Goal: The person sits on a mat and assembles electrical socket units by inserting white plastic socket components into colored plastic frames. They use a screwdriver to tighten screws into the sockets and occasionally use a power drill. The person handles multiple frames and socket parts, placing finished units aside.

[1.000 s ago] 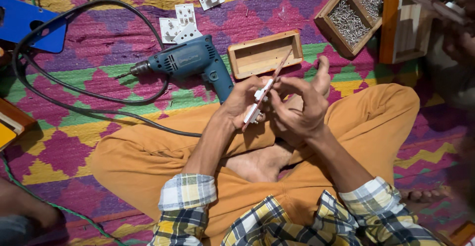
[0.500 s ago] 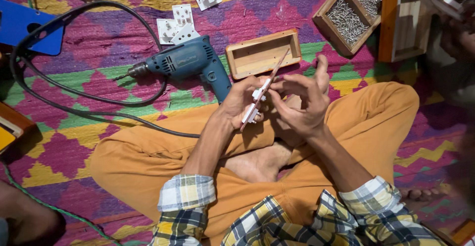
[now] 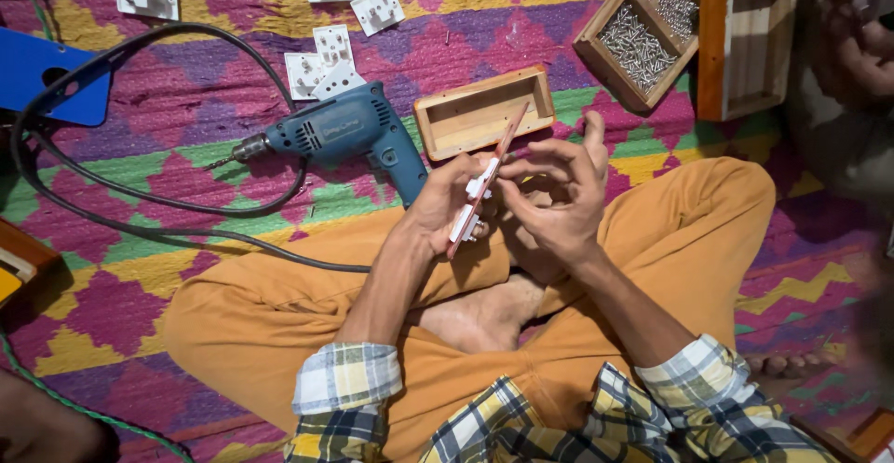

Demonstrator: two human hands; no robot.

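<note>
Thin wooden panel (image 3: 491, 176) with white switch pieces clipped to it, held edge-on above the lap, just this side of the open wooden box (image 3: 481, 114). Long axis tilted, running from the near end low at the left up and away toward the box's right corner, far tip almost over the box's near wall, though whether touching could not be told. Gripped along its lower half by the left hand (image 3: 445, 204), thumb and fingers pressed together on the panel and the white pieces. Met from the box's right side by the right hand (image 3: 556, 195), fingertips (image 3: 510, 167) pinched at the panel's middle, remaining fingers spread and lifted; any small part between those fingertips too small to make out. Both hands equally close to the panel, left one carrying the weight, right one working the face.

Left of the box, touching nothing in the hands: blue electric drill (image 3: 340, 132), bit pointing away from the box, black cord (image 3: 140, 207) looping beyond. Farther back from the box, white switch plates (image 3: 321, 62) scattered on the patterned mat (image 3: 186, 109). Right of the box, a partitioned wooden tray of screws (image 3: 643, 30).
</note>
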